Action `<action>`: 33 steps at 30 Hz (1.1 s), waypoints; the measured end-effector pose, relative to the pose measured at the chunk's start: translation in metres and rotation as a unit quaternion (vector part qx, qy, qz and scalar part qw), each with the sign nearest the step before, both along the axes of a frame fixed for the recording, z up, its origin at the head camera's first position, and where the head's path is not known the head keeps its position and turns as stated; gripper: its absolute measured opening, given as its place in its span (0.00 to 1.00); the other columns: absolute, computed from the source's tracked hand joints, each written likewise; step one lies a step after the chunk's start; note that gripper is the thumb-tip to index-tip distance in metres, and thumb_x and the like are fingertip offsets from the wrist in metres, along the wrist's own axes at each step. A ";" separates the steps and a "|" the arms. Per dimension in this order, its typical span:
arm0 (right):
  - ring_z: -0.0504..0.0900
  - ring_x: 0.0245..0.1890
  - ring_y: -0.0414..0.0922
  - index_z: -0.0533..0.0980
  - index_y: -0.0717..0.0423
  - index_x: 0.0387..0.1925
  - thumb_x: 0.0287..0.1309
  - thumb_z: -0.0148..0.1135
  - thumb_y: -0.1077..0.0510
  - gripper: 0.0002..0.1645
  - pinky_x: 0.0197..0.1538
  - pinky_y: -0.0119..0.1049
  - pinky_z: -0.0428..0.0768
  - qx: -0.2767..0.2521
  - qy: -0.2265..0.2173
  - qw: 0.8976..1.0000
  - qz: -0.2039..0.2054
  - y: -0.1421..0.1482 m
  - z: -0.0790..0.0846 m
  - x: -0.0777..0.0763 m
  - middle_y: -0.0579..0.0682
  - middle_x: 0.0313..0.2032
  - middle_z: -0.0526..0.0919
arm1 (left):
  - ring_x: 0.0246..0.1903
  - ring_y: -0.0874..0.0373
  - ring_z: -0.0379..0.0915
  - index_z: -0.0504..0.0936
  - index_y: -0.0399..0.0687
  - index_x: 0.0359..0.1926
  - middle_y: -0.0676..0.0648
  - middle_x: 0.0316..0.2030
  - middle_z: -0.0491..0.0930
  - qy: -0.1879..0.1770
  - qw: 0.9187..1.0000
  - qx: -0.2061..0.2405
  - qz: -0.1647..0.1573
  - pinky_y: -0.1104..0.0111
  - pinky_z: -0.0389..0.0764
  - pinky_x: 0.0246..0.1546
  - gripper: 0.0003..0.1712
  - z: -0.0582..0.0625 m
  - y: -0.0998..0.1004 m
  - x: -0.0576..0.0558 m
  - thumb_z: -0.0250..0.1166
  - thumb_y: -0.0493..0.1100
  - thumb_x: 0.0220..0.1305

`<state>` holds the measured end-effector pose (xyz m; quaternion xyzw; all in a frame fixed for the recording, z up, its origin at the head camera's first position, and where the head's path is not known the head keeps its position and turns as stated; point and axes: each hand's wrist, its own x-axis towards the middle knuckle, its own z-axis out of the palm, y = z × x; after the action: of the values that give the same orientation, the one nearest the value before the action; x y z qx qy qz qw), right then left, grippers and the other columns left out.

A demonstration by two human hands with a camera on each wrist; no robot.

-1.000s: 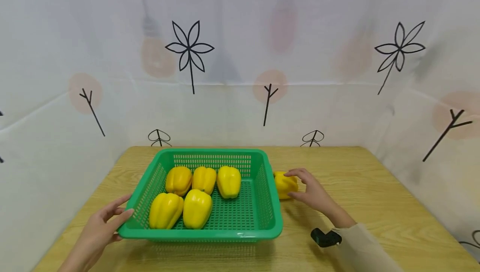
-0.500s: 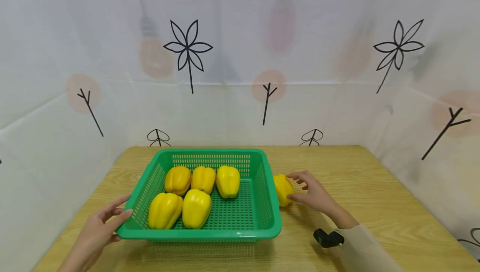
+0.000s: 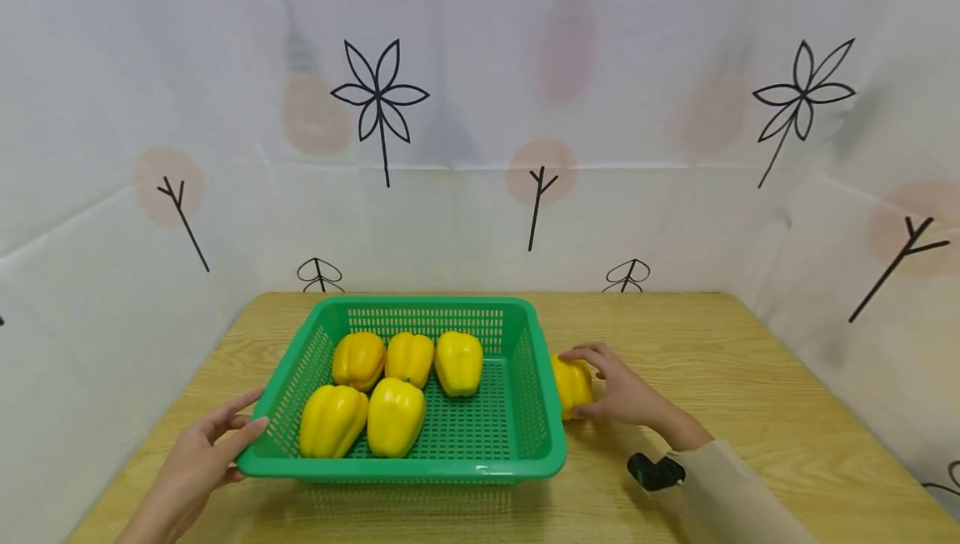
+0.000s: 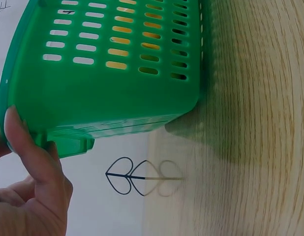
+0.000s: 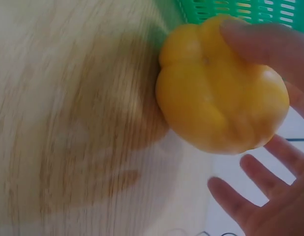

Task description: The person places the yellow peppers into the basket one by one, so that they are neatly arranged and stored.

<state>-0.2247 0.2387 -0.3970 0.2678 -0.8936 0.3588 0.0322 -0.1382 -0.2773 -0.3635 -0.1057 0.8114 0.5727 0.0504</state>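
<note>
A green plastic basket (image 3: 401,469) with slotted walls stands on the wooden table. My left hand (image 3: 197,454) grips its near left rim, thumb on one side and fingers underneath, as the left wrist view shows on the basket wall (image 4: 107,103). Just outside the basket's right wall lies a yellow bell pepper (image 3: 573,390), partly hidden by that wall. My right hand (image 3: 626,392) holds this pepper between thumb and forefinger. In the right wrist view the thumb lies across the bell pepper (image 5: 216,103), while other fingers stay spread apart from it.
Several yellow bell peppers, including one at the front (image 3: 395,417), sit in the basket's left and middle parts. A black device (image 3: 656,471) is at the right wrist. A patterned white cloth (image 3: 465,111) hangs behind the table (image 3: 697,344).
The bell pepper outside the basket has turned and shifted slightly toward me. My right hand has closed in from beside it to hold it. The left hand and basket stay put.
</note>
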 end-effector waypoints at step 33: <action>0.70 0.48 0.59 0.68 0.60 0.56 0.38 0.77 0.59 0.41 0.42 0.47 0.80 -0.013 -0.002 1.000 0.004 0.010 0.028 -0.003 0.60 0.54 0.69 | 0.24 0.60 0.71 0.61 0.52 0.69 0.48 0.43 0.67 -0.002 1.000 0.003 0.000 0.68 0.78 0.27 0.36 0.001 0.001 0.000 0.62 0.53 0.62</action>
<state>-0.2281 0.2485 -0.3685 0.2698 -0.8878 0.3714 0.0322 -0.1384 -0.2762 -0.3624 -0.1068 0.8097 0.5747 0.0517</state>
